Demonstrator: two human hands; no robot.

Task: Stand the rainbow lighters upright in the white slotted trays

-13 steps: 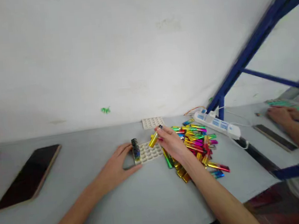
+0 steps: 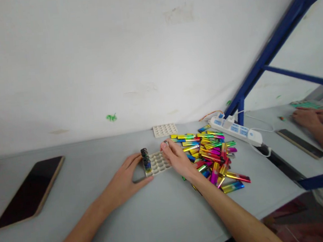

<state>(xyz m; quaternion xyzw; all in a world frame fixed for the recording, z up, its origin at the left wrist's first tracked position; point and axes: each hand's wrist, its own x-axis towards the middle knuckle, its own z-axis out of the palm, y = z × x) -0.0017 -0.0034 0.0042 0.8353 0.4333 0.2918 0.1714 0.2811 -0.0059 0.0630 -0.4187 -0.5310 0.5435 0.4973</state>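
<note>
My left hand [image 2: 126,175] grips the left end of a white slotted tray [image 2: 160,170], its thumb at the near corner and its fingers at the far one. A row of black-topped tubes [image 2: 146,162] stands upright in the tray's leftmost slots. Over the tray's right side, my right hand [image 2: 177,157] is closed on a shiny tube whose dark end [image 2: 165,142] peeks out above the fingers; the hand hides the rest. To its right lies a loose pile of shiny metallic-coloured tubes [image 2: 209,152].
A second white tray [image 2: 165,130] lies against the wall. Behind the pile sits a power strip [image 2: 236,130] with plugs and cables, beside a blue metal frame [image 2: 258,67]. A dark flat tablet-like slab [image 2: 30,191] lies on the left. Another person's hands [image 2: 306,117] rest at far right.
My right hand has moved slightly left and turned; the gold tube, plainly visible and tilted before, is now mostly hidden by the hand. My left hand stays at the tray.
</note>
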